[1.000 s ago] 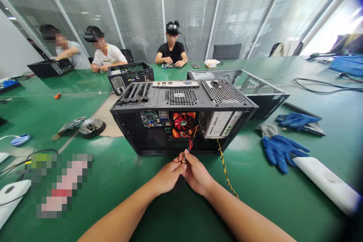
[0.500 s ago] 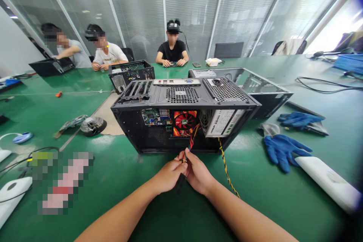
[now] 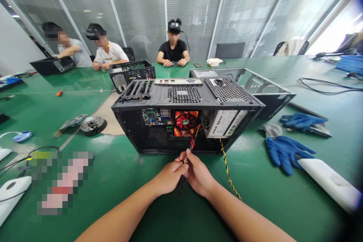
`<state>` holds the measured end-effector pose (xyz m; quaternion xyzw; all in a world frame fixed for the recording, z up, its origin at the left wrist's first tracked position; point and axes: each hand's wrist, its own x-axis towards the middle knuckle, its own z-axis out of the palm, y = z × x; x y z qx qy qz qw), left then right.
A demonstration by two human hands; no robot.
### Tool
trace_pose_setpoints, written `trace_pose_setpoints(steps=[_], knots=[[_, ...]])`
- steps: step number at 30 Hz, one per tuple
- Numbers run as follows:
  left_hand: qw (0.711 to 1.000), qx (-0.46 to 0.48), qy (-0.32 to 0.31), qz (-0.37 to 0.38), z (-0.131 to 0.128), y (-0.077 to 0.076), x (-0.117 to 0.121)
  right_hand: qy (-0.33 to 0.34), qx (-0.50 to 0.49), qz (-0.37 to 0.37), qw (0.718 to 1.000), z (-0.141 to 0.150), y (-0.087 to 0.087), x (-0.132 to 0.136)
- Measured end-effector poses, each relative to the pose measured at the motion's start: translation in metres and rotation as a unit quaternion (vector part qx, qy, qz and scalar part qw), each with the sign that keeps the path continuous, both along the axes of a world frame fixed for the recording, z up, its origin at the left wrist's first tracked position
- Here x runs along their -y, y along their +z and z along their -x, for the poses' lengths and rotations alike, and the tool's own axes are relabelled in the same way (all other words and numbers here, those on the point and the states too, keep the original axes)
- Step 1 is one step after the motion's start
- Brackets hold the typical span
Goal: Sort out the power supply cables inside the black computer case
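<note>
A black computer case [image 3: 184, 98] lies on its side on the green table [image 3: 283, 196], its open side facing me. Inside I see a red fan [image 3: 185, 121], a green board [image 3: 154, 116] and a power supply [image 3: 224, 123]. A bundle of red and black wires [image 3: 193, 141] runs out of the case to my hands. My left hand [image 3: 168, 177] and my right hand [image 3: 198, 174] meet just in front of the case, both pinched on the wires' end. A yellow-black cable [image 3: 230, 179] trails past my right wrist.
Blue gloves [image 3: 286, 151] and a white bar [image 3: 330, 183] lie at the right. A second open case [image 3: 249, 85] and a black basket [image 3: 132, 72] stand behind. A round fan part [image 3: 93, 124] lies at left. Three people sit at the far side.
My hands stay pinched on the wire end in the same place. The view has shifted only slightly.
</note>
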<state>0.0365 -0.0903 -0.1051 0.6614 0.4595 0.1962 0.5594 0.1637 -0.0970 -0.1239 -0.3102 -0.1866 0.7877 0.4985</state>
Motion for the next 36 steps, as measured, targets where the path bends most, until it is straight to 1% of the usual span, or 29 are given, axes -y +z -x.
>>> trace_pose_setpoints(steps=[2,5,11,13,14,16,18,19,20,21,22,23,24,25,26,28,30,32,34,36], knots=[[1.000,-0.018,-0.004,-0.017,-0.001,0.002,0.001,-0.005,0.003,-0.006,1.000,0.000,-0.001,0.000],[0.996,-0.060,0.008,-0.060,-0.002,0.003,0.002,-0.019,0.013,-0.020,1.000,0.000,0.000,0.001],[0.985,-0.103,0.018,-0.137,-0.006,0.000,0.006,-0.036,0.038,-0.031,0.998,0.002,0.003,0.003],[0.984,-0.104,0.026,-0.145,-0.006,-0.001,0.006,-0.040,0.041,-0.030,0.998,0.002,0.003,0.003],[0.986,-0.095,0.027,-0.135,-0.006,-0.001,0.006,-0.040,0.039,-0.029,0.998,0.002,0.003,0.002],[0.995,-0.045,0.027,-0.083,-0.004,-0.001,0.004,-0.031,0.028,-0.024,0.999,0.001,0.004,0.002],[0.998,0.042,0.042,0.013,-0.002,0.000,0.002,-0.022,0.005,-0.019,1.000,-0.001,0.004,0.000],[0.991,0.090,0.058,0.075,-0.001,0.001,0.002,-0.018,-0.009,-0.019,1.000,-0.001,0.005,-0.001],[0.978,0.139,0.070,0.141,0.000,0.002,0.001,-0.016,-0.022,-0.022,0.999,-0.002,0.005,-0.001],[0.958,0.185,0.078,0.206,0.001,0.003,0.001,-0.015,-0.034,-0.027,0.999,-0.002,0.006,-0.002],[0.934,0.225,0.072,0.267,0.002,0.004,0.001,-0.014,-0.042,-0.031,0.999,-0.002,0.006,-0.002],[0.912,0.263,0.065,0.309,0.003,0.004,0.001,-0.011,-0.046,-0.035,0.998,-0.003,0.005,-0.002],[0.894,0.288,0.047,0.339,0.004,0.005,0.001,-0.002,-0.049,-0.039,0.998,-0.003,0.005,-0.001],[0.884,0.305,0.035,0.351,0.004,0.005,0.001,0.010,-0.050,-0.044,0.998,-0.003,0.004,-0.001],[0.881,0.313,0.028,0.353,0.004,0.005,0.001,0.026,-0.051,-0.049,0.997,-0.003,0.003,-0.001],[0.892,0.301,0.025,0.336,0.003,0.004,0.002,0.052,-0.049,-0.055,0.996,-0.002,0.002,0.000],[0.918,0.266,0.029,0.293,0.002,0.004,0.003,0.047,-0.040,-0.050,0.997,-0.002,0.000,0.000],[0.948,0.218,0.029,0.230,0.000,0.004,0.005,0.013,-0.029,-0.035,0.999,-0.001,0.000,-0.001],[0.976,0.148,0.030,0.156,-0.001,0.005,0.005,-0.022,-0.022,-0.023,0.999,-0.001,-0.001,-0.002],[0.995,0.066,0.035,0.065,-0.001,0.005,0.005,-0.040,-0.020,-0.019,0.999,0.000,-0.001,-0.002]])
